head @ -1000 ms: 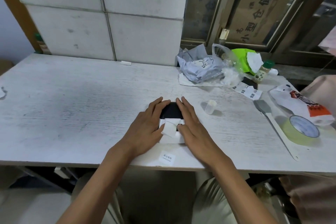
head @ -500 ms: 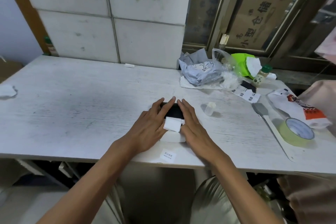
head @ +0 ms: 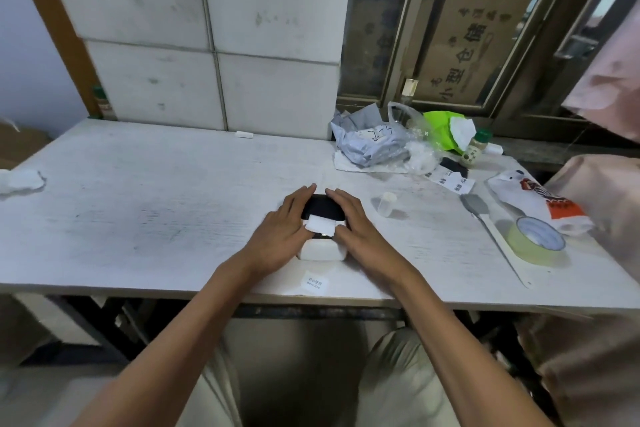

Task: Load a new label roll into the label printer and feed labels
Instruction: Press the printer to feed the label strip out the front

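Note:
A small label printer (head: 322, 249), white body with a black lid at its far end, lies on the white table (head: 145, 204) near the front edge. A white label strip (head: 320, 225) sticks out across its middle. My left hand (head: 277, 236) clasps the printer's left side, fingers reaching the black lid. My right hand (head: 360, 232) clasps the right side, thumb near the label strip. A loose printed label (head: 314, 281) lies on the table just in front of the printer.
A small white plastic cap (head: 386, 203) stands right of the printer. Further right lie a spatula (head: 491, 232), a green tape roll (head: 535, 244), a printed bag (head: 540, 201), grey and clear bags (head: 374, 142) and a small bottle (head: 476, 147). Crumpled tissue (head: 20, 180) lies far left.
The white label strip now lies flatter and wider across the printer than a second ago. Both hands stay on the printer's sides. The camera has tilted up and back.

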